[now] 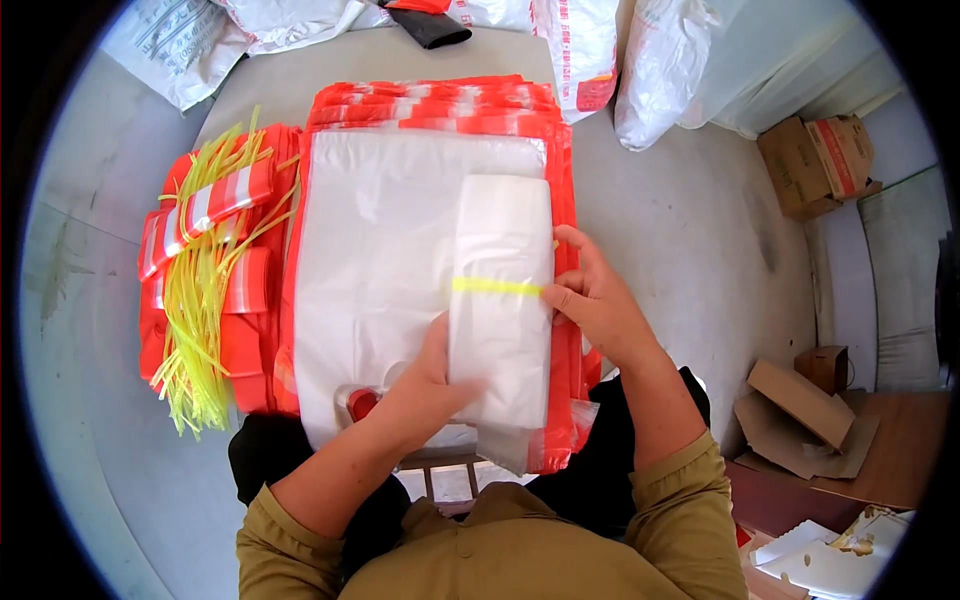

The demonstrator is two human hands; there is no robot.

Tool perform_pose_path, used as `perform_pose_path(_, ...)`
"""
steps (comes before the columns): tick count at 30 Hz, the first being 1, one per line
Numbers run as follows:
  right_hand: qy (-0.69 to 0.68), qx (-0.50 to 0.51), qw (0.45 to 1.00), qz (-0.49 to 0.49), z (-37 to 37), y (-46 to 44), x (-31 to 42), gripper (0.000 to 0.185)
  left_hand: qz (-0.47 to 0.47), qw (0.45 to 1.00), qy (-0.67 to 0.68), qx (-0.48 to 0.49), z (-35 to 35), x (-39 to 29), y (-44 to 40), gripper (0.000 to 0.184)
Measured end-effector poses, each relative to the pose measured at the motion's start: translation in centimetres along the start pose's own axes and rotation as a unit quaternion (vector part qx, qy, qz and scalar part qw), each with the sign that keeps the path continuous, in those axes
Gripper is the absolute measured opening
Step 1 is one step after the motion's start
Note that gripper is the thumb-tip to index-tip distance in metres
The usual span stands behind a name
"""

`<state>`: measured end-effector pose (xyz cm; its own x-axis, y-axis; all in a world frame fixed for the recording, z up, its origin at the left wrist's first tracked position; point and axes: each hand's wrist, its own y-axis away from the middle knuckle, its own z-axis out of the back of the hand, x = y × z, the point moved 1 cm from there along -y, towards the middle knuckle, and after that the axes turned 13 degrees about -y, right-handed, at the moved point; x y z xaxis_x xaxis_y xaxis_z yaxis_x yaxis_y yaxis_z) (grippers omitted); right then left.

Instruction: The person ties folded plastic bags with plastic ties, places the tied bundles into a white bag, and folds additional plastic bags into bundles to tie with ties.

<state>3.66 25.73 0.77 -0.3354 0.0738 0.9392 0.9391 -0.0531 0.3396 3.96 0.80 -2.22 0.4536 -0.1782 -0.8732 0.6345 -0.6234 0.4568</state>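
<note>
A folded bundle of white translucent plastic bags (505,225) lies upright along the right side of a stack of flat clear bags (370,240) with red edges. A yellow strip (495,286) crosses the bundle's middle. At the bundle's right edge, my right hand (600,300) is closed, thumb and finger pinching the strip's end. My left hand (425,395) is at the bundle's lower left, thumb along its edge; motion blurs its other fingers, so their grip is unclear. Beside my left wrist, a red patch (362,403) shows through the clear plastic.
To the left, folded red bags (250,345) carry a pile of loose yellow strips (195,330). White sacks (575,50) and a black item (432,28) lie at the far edge. Cardboard boxes (810,165) and an opened carton (805,425) stand at right.
</note>
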Motion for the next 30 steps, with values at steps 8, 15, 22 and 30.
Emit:
perform_pose_path(8,-0.021,-0.032,0.999,0.029,-0.4,-0.7,-0.2,0.063,-0.004,1.000,-0.010,0.012,0.2,0.1,-0.2,0.090)
perform_pose_path(15,0.003,-0.044,0.999,0.028,-0.2,-0.8,0.2,0.057,-0.012,1.000,-0.019,0.016,0.2,0.0,-0.2,0.090)
perform_pose_path(22,0.010,-0.067,0.996,0.065,0.1,-0.5,0.5,0.042,-0.043,0.995,-0.080,0.027,0.4,0.8,-0.5,0.089)
perform_pose_path(30,0.357,0.097,0.796,0.479,-0.7,0.0,0.8,0.046,-0.024,0.996,-0.081,0.031,0.0,0.5,-0.6,0.086)
